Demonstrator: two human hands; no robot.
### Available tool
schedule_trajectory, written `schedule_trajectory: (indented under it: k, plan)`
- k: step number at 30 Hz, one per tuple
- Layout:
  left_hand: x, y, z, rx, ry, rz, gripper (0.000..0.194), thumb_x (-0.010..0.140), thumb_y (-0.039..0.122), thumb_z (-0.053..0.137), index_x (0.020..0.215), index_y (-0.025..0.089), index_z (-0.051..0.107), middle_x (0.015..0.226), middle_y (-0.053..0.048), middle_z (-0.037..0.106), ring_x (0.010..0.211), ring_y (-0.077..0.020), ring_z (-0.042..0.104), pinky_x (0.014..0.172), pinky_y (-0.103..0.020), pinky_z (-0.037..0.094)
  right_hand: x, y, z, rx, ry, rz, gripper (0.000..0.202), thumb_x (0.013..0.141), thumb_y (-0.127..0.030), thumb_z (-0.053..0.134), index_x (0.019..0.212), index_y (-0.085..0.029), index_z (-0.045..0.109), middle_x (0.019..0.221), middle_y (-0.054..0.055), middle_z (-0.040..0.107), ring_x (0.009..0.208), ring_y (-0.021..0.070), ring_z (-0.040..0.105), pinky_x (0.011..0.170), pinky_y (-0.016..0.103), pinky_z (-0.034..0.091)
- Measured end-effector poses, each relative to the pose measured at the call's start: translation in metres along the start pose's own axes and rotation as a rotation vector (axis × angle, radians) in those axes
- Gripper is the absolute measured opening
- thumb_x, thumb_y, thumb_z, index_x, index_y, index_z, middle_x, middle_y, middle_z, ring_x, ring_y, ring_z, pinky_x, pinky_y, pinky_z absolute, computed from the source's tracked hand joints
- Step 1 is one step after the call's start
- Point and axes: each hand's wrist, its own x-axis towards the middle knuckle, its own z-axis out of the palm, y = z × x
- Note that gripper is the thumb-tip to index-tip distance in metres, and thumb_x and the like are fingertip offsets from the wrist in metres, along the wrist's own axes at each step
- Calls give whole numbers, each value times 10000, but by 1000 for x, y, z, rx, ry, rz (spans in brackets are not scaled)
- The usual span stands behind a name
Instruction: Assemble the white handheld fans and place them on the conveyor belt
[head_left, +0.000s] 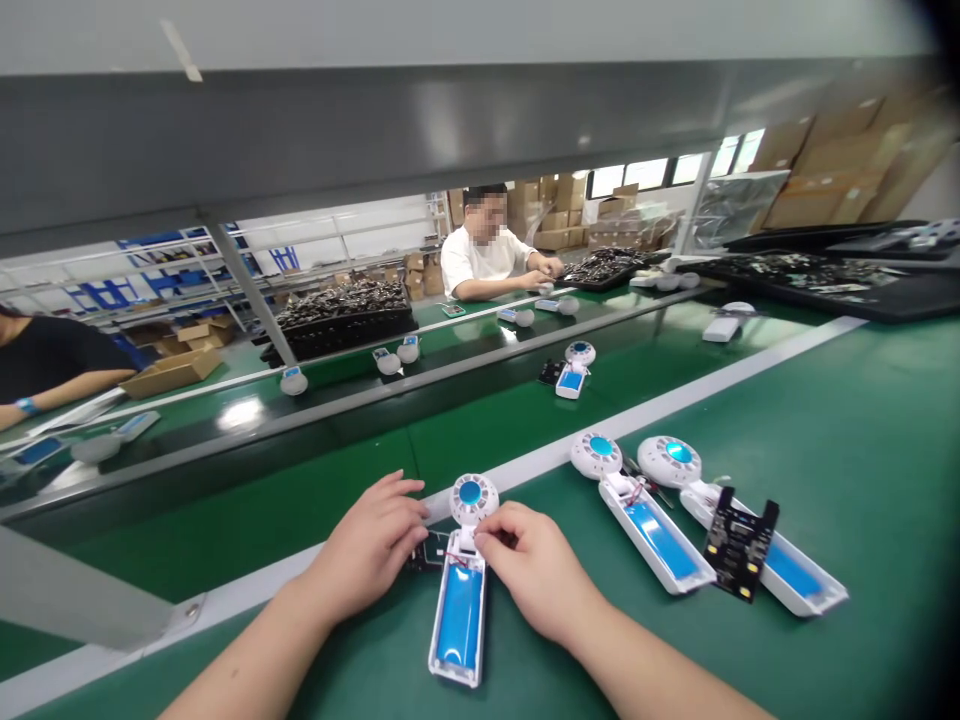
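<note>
An opened handheld fan [459, 620] lies on the green bench in front of me, its round head pointing away and a blue battery showing in the white handle. A black circuit board [433, 550] sits at the left of its neck, with thin red wires beside it. My left hand [379, 540] is at the board with its fingers stretched out; the thumb tip is close to the board's edge. At the right side of the neck, my right hand [529, 560] is closed in a pinch. What lies between its thumb and forefinger is hidden.
Two more opened fans [660, 540] [799, 575] lie at the right, one with a circuit board [741, 545] across it. A conveyor belt [360, 470] beyond carries another fan [572, 378]. A metal post [67, 570] stands left. Co-workers [487, 245] sit opposite.
</note>
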Motion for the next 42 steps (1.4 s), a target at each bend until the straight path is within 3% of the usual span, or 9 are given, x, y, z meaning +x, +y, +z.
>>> schedule_trajectory:
  k: [2, 5, 8, 11, 14, 19, 23, 31, 42]
  plan:
    - [-3, 5, 4, -24, 45, -124, 306, 963, 340, 430, 772, 210, 629, 773, -43, 676, 852, -233, 645, 881, -431, 486, 0, 0, 2, -16, -6, 42, 136, 760, -108, 593, 677, -184, 668, 779, 4, 648, 710, 151, 601, 653, 243, 448]
    - [-11, 16, 13, -89, 62, -238, 380, 1004, 395, 291, 818, 207, 565, 659, 4, 569, 617, -171, 555, 609, -300, 469, -1, 0, 5, -6, -6, 51, 140, 714, -77, 581, 628, -182, 612, 738, -5, 625, 681, 146, 579, 619, 237, 429]
    - [-19, 31, 20, -347, 45, -253, 309, 896, 437, 521, 1125, 230, 494, 696, 61, 499, 581, -127, 492, 530, -226, 405, -4, -1, 7, 29, 12, 42, 135, 707, -73, 561, 654, -186, 612, 706, -16, 604, 667, 144, 564, 621, 238, 423]
    - [-22, 44, 24, -561, 19, -269, 754, 617, 261, 797, 1259, 253, 401, 805, 66, 490, 672, -120, 517, 602, -219, 435, -6, -1, 8, 27, 29, 21, 147, 714, -73, 532, 672, -191, 608, 672, -26, 579, 649, 140, 543, 619, 240, 414]
    - [-20, 51, 24, -600, -15, -303, 591, 638, 122, 724, 1166, 239, 485, 946, 9, 595, 854, -163, 608, 776, -271, 489, -8, 0, 10, 17, 53, 15, 143, 728, -81, 523, 660, -191, 584, 666, -26, 565, 649, 139, 537, 616, 240, 410]
    - [-15, 49, 20, -532, 93, -318, 148, 856, 278, 553, 924, 174, 633, 877, -53, 678, 800, -194, 635, 735, -304, 504, -11, -1, 14, -46, 44, -76, 140, 730, -83, 533, 651, -192, 572, 698, -18, 584, 649, 134, 549, 607, 235, 402]
    - [-15, 54, 17, -251, 92, -159, 308, 965, 290, 426, 778, 181, 644, 757, -36, 644, 702, -160, 610, 661, -266, 494, -14, -3, 18, -210, 100, -174, 136, 693, -76, 563, 624, -192, 566, 675, -17, 581, 668, 143, 537, 627, 250, 376]
    - [-19, 61, 22, 18, 177, 197, 299, 931, 138, 511, 1193, 220, 629, 1028, -81, 694, 902, -166, 681, 801, -266, 574, -17, -4, 17, -274, 145, -228, 134, 679, -103, 550, 608, -192, 480, 658, -22, 535, 649, 138, 488, 629, 271, 342]
    - [-20, 58, 26, 80, 187, 258, 408, 927, 64, 474, 1298, 208, 565, 1036, -101, 681, 901, -179, 675, 777, -300, 596, -22, -1, 18, -362, 144, -385, 128, 779, -129, 481, 668, -191, 462, 723, 10, 566, 717, 166, 504, 719, 321, 370]
